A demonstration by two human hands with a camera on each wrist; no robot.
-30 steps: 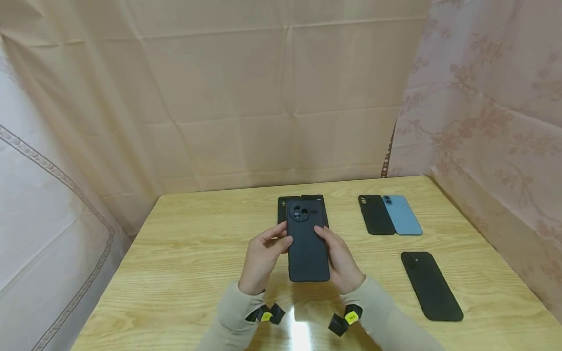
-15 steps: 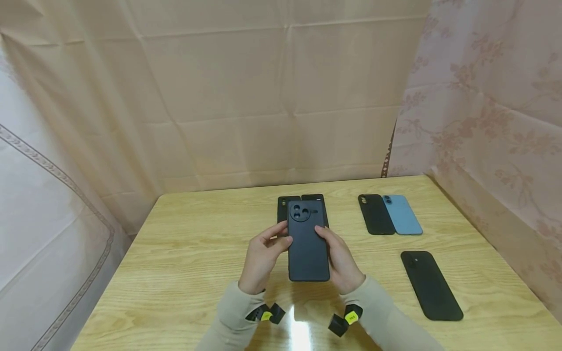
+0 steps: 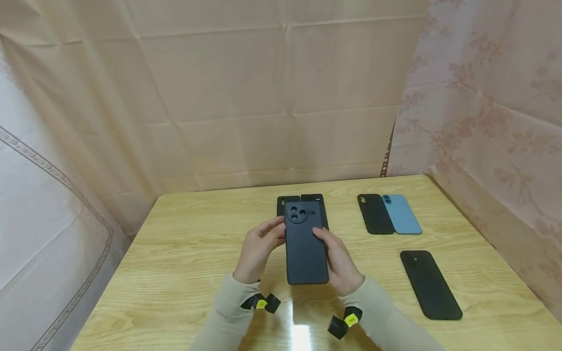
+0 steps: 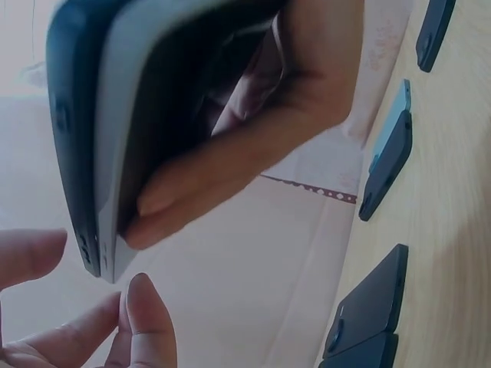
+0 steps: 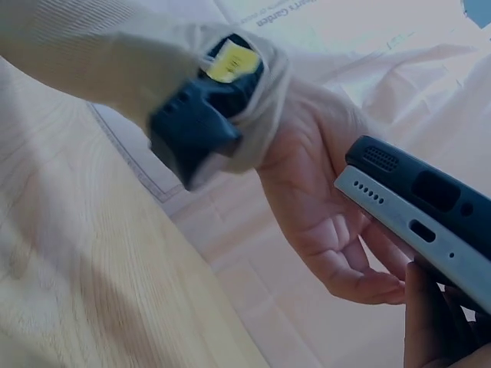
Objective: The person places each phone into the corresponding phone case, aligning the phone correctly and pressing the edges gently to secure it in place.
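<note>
A dark phone case (image 3: 306,253) with a round camera ring lies over the back of a silver-edged phone (image 5: 395,215). In the right wrist view the case's bottom cutouts sit above the phone's port edge, one stacked on the other. My right hand (image 3: 342,265) grips the pair by the right side, thumb on the case's back and fingers beneath. On the other side my left hand (image 3: 254,251) is beside the upper left edge. The left wrist view shows its thumb and fingers (image 4: 149,330) spread apart, just off the stack's corner.
Behind the held pair, a black case (image 3: 283,202) and a dark phone (image 3: 318,201) lie side by side. Further right lie another black case (image 3: 375,214) and a blue phone (image 3: 401,214). A black phone-shaped piece (image 3: 430,285) rests at the right of the wooden table (image 3: 184,263).
My left thumb has come off the case's back, and the left hand has shifted slightly left. The held pair has moved a little left; the right hand keeps its grip.
</note>
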